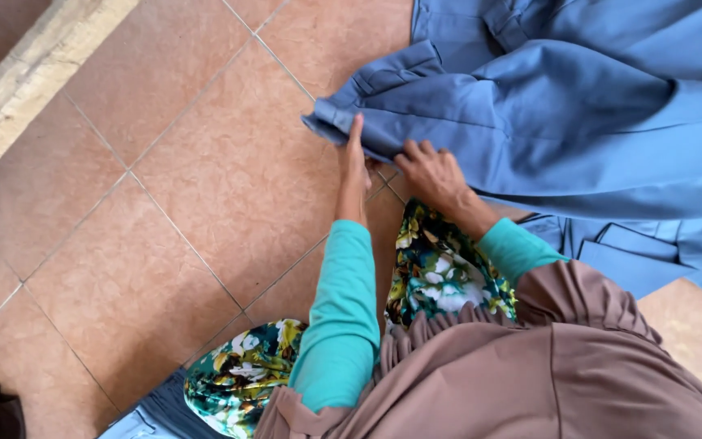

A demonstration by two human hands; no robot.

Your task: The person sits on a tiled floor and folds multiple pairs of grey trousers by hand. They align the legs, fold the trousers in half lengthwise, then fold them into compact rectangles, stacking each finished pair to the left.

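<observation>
Head camera view, looking straight down at a person kneeling on a floor of large reddish-brown tiles (205, 187). No packages, labels or signs show anywhere. A blue garment (578, 122) of plain, smooth cloth lies spread across the upper right of the floor, folded over itself in broad layers, with a stitched cuff or hem end (339, 118) pointing left. The left hand (354, 167) lies flat and edge-on against that cuff end, fingers straight and together, pressing the cloth's lower edge to the tile rather than gripping it. The right hand (432, 172) sits just beside it, fingers curled down onto the same folded edge; whether cloth is pinched underneath cannot be told. Both hands meet the garment at its lower left corner, with the bulk of the cloth stretching away to the right. Teal sleeves (339, 325) cover both forearms. A floral cloth of green, yellow and white (440, 272) covers the knees, and a brown draped fabric (546, 366) fills the lower right. A pale stone ledge (34, 73) runs along the upper left.
</observation>
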